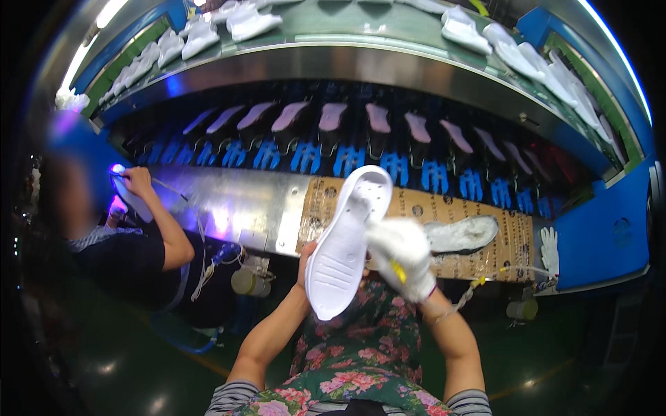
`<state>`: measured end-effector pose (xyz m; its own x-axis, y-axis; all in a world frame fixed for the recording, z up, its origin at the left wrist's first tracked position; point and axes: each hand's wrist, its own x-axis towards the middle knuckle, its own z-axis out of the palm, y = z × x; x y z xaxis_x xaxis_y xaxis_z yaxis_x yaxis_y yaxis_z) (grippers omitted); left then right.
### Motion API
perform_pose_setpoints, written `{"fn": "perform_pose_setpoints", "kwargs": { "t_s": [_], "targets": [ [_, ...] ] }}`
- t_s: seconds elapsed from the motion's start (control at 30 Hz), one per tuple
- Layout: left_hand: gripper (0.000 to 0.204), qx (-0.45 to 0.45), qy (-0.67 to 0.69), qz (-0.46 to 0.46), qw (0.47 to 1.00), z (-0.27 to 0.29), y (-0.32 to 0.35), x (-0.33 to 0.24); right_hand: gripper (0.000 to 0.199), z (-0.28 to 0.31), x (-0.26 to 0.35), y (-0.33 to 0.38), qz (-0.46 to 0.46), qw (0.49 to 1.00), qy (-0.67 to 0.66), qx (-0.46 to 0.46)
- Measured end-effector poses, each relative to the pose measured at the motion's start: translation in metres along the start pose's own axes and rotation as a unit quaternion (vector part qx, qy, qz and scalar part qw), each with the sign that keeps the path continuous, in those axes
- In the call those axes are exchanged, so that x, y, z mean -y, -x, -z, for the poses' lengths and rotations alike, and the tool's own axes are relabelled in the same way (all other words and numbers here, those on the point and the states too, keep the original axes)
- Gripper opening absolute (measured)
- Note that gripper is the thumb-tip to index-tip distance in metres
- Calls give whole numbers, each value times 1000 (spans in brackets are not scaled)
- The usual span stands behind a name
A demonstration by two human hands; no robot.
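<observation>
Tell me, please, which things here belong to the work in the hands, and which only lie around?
In hand:
- white shoe sole, held by the bare left hand
- gloved right hand touching it, with a yellow-tipped tool

Lying about:
- another sole on the cardboard sheet
- spare white glove
- white shoes on the upper belt
- co-worker's hand at the left

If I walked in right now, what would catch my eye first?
The white shoe sole, centre, sits in the bare left hand while the white-gloved right hand works beside it. Behind runs a dark conveyor of pink shoe forms on blue holders. At far left a co-worker handles another sole under violet light.
</observation>
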<state>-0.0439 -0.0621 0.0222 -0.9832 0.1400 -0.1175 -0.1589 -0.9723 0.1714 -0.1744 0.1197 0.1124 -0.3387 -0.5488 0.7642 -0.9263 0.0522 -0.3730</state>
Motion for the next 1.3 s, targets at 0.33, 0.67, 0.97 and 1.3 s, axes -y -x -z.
{"fn": "perform_pose_setpoints", "kwargs": {
  "t_s": [0.33,0.67,0.97,1.3],
  "targets": [
    [127,402,-75,-10,913,-147,-68,-58,17,66,37,68,-398,843,-311,-184],
    [91,105,-167,-122,973,-267,-211,-66,19,24,24,93,-476,794,-350,-144],
    [142,-93,-805,-465,357,-286,-302,-163,21,11,22,120,-506,735,-412,-183],
    [130,-168,-827,-482,234,-291,-319,-201,21,17,16,120,-525,736,-383,-189]
  ]
}}
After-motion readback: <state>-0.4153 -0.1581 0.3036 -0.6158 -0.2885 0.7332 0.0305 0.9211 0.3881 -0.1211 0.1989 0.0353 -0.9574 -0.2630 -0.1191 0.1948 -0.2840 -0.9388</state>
